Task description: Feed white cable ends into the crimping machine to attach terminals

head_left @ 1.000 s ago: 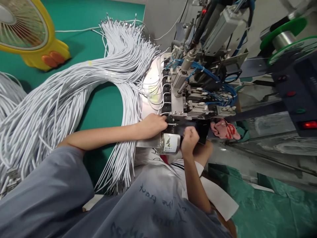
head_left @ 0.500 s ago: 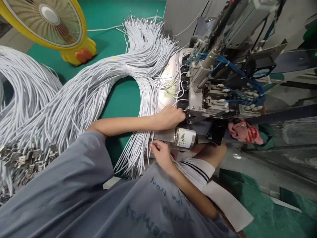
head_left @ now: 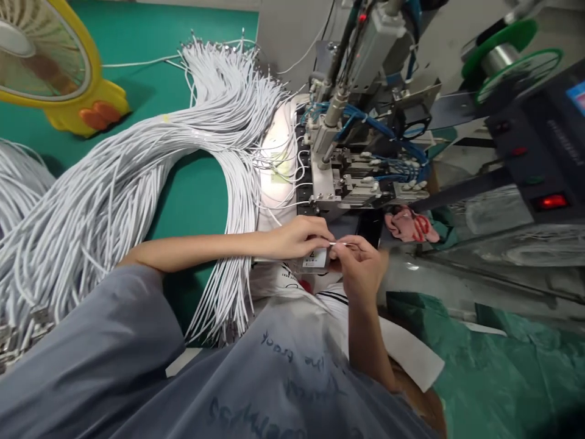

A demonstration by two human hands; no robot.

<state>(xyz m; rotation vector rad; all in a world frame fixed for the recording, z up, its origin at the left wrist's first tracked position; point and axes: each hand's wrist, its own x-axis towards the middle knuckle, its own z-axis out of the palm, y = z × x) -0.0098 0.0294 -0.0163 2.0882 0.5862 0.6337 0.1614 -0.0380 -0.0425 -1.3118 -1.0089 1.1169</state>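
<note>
Both hands meet in front of the machine (head_left: 329,158), just off its near corner. My left hand (head_left: 304,236) pinches a thin white cable (head_left: 333,244) between thumb and fingertips. From the other side my right hand (head_left: 363,263) grips the end of the same cable, its fingers curled and pressed together. Only a short white piece shows between the two hands. Beneath my left forearm runs a thick bundle of white cables (head_left: 240,207). Several single cables lead from the bundle into the machine's black edge. A labelled container (head_left: 315,258) sits partly hidden under my hands.
A yellow fan (head_left: 86,103) stands at the left on the green table (head_left: 150,24). More white cables (head_left: 22,177) lie at far left. To the right are a pink cloth (head_left: 406,224), a dark control box (head_left: 543,158) with a red lit switch, and a green-rimmed wire spool (head_left: 500,58).
My right hand has moved up and right from the bundle's lower end. My left hand has come away from the machine's edge to meet it. The view has swung right.
</note>
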